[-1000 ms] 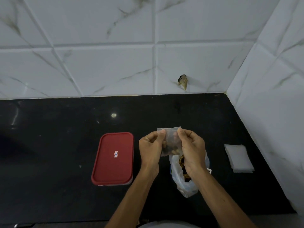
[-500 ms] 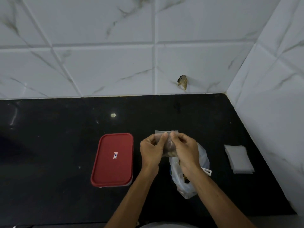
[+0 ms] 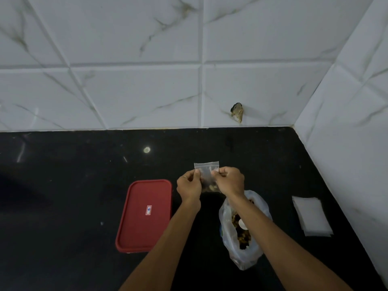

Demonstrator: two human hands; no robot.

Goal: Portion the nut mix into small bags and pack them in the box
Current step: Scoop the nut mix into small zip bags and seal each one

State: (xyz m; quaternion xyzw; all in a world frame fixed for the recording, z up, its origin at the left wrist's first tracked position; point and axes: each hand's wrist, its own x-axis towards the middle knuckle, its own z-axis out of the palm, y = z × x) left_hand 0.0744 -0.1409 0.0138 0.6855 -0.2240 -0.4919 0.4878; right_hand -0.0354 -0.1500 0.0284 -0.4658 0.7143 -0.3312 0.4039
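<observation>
the left grip (image 3: pixel 189 184), a bare hand, pinches the left edge of a small bag (image 3: pixel 206 167) just under its zip strip, with thumb and fingers curled onto the plastic. the right grip (image 3: pixel 230 180) pinches the same bag at its right edge, at about the same height, fingers curled in tight. both grips are narrow and closed on the bag, which hangs upright between them, up off the worktop (image 3: pixel 63 196). the bag is clear. its top strip stands above the fingers, and a little clump of brown nuts (image 3: pixel 210 186) sits in its lower part, partly hidden by the hands. whether the zip is sealed i cannot tell.

under the right forearm lies the big bag (image 3: pixel 241 256) of nut mix. it is clear plastic with its mouth open toward the hands, and brown and pale pieces show inside. the forearm crosses over its upper part. the box (image 3: pixel 144 215) lies on the worktop left of the left forearm, near it but apart. its red lid is on, with a small white label in the middle. to the right, well apart from the big bag and near the side wall, a stack (image 3: pixel 311 215) of empty small bags lies flat.

the worktop is black and glossy, with a pale spot (image 3: pixel 146 149) further back. white marble-look tiles (image 3: pixel 136 91) cover the back and right walls. a dark chipped hole (image 3: pixel 237 111) shows low in the back wall.
</observation>
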